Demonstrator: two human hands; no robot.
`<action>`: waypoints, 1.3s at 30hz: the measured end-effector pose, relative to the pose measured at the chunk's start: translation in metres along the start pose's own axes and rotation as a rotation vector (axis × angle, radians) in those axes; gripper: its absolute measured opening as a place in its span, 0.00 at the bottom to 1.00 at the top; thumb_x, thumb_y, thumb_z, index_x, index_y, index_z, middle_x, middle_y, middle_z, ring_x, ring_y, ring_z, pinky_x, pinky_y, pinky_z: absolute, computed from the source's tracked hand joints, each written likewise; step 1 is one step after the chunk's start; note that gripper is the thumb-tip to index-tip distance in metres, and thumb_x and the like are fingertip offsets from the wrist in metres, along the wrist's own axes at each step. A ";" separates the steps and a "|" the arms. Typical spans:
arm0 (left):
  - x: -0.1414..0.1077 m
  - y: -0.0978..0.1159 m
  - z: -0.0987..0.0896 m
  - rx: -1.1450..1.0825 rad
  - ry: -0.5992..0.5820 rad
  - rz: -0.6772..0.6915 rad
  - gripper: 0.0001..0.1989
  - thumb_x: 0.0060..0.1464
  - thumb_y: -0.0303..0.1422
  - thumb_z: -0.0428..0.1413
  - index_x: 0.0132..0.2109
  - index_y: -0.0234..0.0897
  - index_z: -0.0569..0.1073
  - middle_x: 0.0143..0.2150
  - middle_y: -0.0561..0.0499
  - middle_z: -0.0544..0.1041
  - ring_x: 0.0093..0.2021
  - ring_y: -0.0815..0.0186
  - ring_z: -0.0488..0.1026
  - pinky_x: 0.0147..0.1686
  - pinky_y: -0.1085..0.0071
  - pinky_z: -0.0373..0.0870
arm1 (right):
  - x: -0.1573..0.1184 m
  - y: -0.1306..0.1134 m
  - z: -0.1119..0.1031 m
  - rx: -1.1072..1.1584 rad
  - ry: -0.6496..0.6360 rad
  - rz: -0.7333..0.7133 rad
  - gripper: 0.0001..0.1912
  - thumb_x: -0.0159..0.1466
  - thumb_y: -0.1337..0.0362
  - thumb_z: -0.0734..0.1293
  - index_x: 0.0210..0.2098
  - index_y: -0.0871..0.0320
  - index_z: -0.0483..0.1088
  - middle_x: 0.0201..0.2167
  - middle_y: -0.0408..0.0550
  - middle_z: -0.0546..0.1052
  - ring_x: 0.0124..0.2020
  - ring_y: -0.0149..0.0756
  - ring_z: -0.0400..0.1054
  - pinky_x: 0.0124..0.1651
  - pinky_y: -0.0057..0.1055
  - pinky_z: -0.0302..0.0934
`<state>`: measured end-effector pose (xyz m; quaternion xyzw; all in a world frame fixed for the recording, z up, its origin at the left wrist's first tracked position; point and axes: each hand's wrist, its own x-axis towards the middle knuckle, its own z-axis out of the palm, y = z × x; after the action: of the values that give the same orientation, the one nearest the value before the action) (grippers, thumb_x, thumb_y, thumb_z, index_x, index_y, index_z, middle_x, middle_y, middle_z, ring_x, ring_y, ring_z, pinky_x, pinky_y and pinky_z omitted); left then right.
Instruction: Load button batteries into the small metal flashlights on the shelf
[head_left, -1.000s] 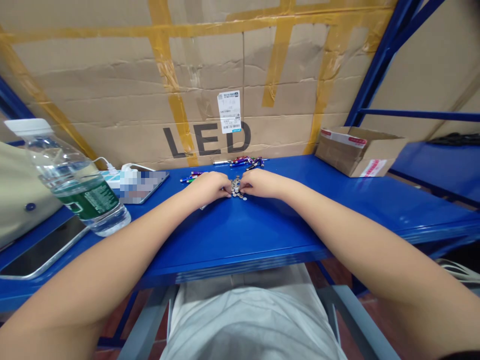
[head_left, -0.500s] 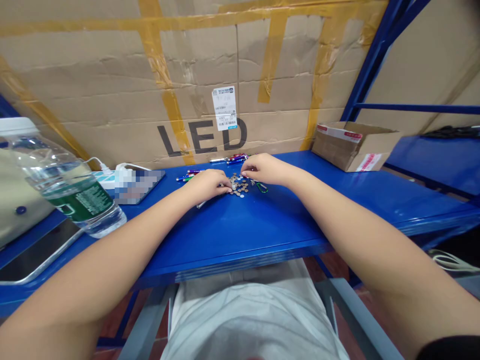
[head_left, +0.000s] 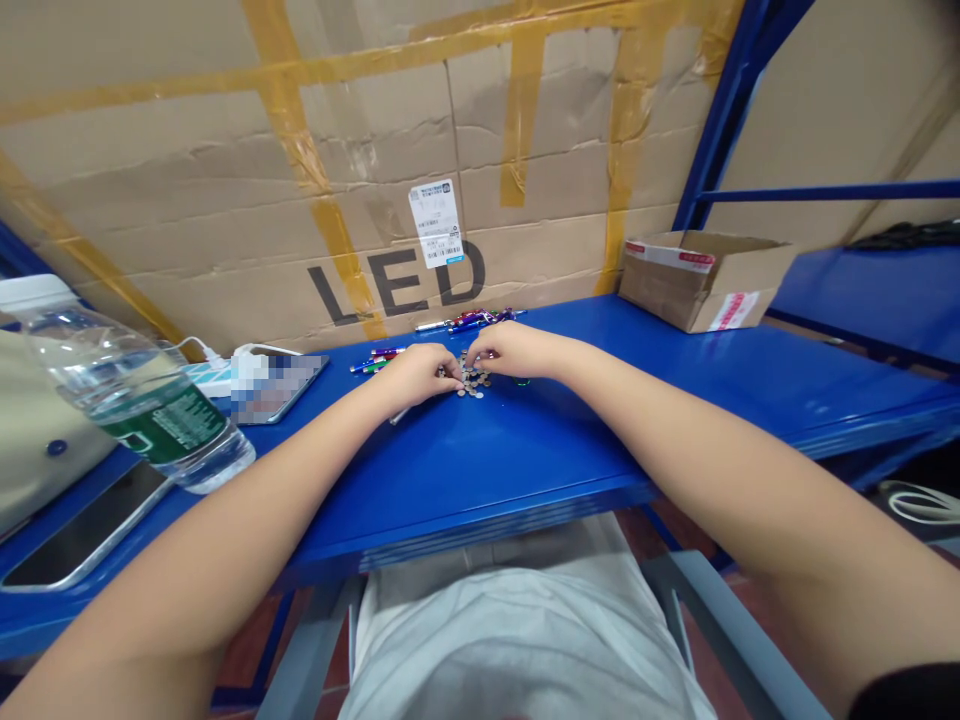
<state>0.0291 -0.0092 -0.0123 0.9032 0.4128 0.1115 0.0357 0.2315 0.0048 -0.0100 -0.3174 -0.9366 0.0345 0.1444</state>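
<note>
Small round coin-like discs (head_left: 474,380), silvery and brownish, lie in a loose pile on the blue table (head_left: 480,470). At the pile's left edge is my left hand (head_left: 426,378), thumb and fingers drawn together at the discs; whatever they pinch is too small to make out. My right hand (head_left: 504,348) reaches over the pile from the right with its fingers closed, and a bit of dark red shows at the fingertips. Part of a green carabiner (head_left: 522,381) shows beneath that hand. Coloured metallic pen-like sticks (head_left: 371,362) lie behind my left hand.
More coloured sticks (head_left: 469,320) lie behind the pile, against a large taped carton (head_left: 360,190). An open cardboard box (head_left: 667,285) stands at the right. On the left are a water bottle (head_left: 165,410), a phone (head_left: 90,525), a white power strip (head_left: 210,375) and a bag (head_left: 45,430).
My right hand has moved left and down over the discs, covering more of the pile and most of the carabiner. My left hand stays at the pile's edge. The camera view has shifted slightly.
</note>
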 end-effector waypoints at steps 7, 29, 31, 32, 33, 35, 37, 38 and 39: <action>-0.003 -0.006 -0.002 -0.040 -0.009 0.069 0.03 0.51 0.31 0.62 0.34 0.38 0.81 0.34 0.53 0.79 0.36 0.68 0.74 0.37 0.73 0.65 | 0.006 0.001 0.013 -0.009 -0.025 -0.058 0.13 0.60 0.73 0.64 0.39 0.58 0.79 0.34 0.47 0.79 0.37 0.34 0.69 0.41 0.28 0.58; 0.001 -0.020 -0.005 -0.007 -0.094 -0.153 0.11 0.55 0.37 0.55 0.39 0.37 0.80 0.40 0.49 0.81 0.38 0.64 0.74 0.37 0.72 0.63 | -0.002 0.006 0.000 0.001 0.101 0.143 0.09 0.62 0.68 0.64 0.39 0.58 0.76 0.38 0.48 0.79 0.38 0.36 0.70 0.42 0.31 0.61; 0.001 -0.021 -0.004 0.002 -0.088 -0.152 0.12 0.56 0.37 0.55 0.38 0.36 0.80 0.38 0.48 0.81 0.37 0.64 0.73 0.35 0.72 0.62 | -0.001 0.006 0.001 0.005 0.092 0.140 0.09 0.62 0.68 0.64 0.39 0.58 0.76 0.38 0.48 0.79 0.39 0.36 0.71 0.43 0.32 0.61; 0.001 -0.022 -0.004 0.001 -0.083 -0.148 0.12 0.57 0.38 0.55 0.38 0.36 0.80 0.37 0.48 0.80 0.37 0.64 0.73 0.35 0.72 0.62 | -0.001 0.006 0.001 0.007 0.087 0.137 0.08 0.62 0.68 0.64 0.39 0.58 0.76 0.38 0.48 0.79 0.39 0.36 0.71 0.43 0.32 0.62; 0.000 -0.022 -0.003 -0.001 -0.075 -0.145 0.12 0.57 0.38 0.55 0.38 0.35 0.80 0.37 0.48 0.80 0.36 0.64 0.73 0.35 0.72 0.62 | -0.001 0.006 0.002 0.012 0.081 0.135 0.08 0.62 0.68 0.65 0.39 0.58 0.76 0.38 0.48 0.79 0.39 0.36 0.71 0.43 0.32 0.62; 0.000 -0.023 -0.002 -0.009 -0.059 -0.139 0.12 0.56 0.37 0.55 0.37 0.35 0.80 0.37 0.48 0.80 0.36 0.65 0.73 0.35 0.72 0.62 | -0.001 0.006 0.002 0.026 0.073 0.132 0.08 0.62 0.67 0.65 0.39 0.58 0.76 0.38 0.48 0.79 0.39 0.36 0.71 0.42 0.31 0.61; 0.000 -0.022 -0.002 -0.028 -0.047 -0.137 0.10 0.55 0.36 0.57 0.37 0.36 0.80 0.37 0.49 0.81 0.37 0.65 0.73 0.35 0.73 0.62 | -0.001 0.005 0.002 0.037 0.069 0.124 0.08 0.63 0.66 0.65 0.38 0.58 0.76 0.37 0.48 0.79 0.38 0.35 0.71 0.42 0.30 0.61; -0.001 -0.022 -0.002 -0.046 -0.043 -0.139 0.09 0.55 0.36 0.58 0.38 0.37 0.80 0.38 0.49 0.81 0.37 0.65 0.73 0.36 0.73 0.63 | -0.001 0.004 0.002 0.038 0.068 0.120 0.08 0.63 0.66 0.65 0.38 0.58 0.76 0.37 0.48 0.79 0.38 0.35 0.71 0.41 0.30 0.61; -0.001 -0.021 -0.003 -0.067 -0.039 -0.144 0.09 0.54 0.35 0.59 0.38 0.37 0.81 0.38 0.50 0.81 0.37 0.66 0.74 0.37 0.73 0.63 | -0.001 0.004 0.002 0.038 0.067 0.119 0.08 0.63 0.66 0.65 0.39 0.58 0.76 0.37 0.48 0.79 0.37 0.35 0.71 0.41 0.30 0.61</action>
<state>0.0125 0.0036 -0.0133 0.8716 0.4719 0.1047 0.0817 0.2338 0.0071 -0.0127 -0.3707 -0.9098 0.0503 0.1794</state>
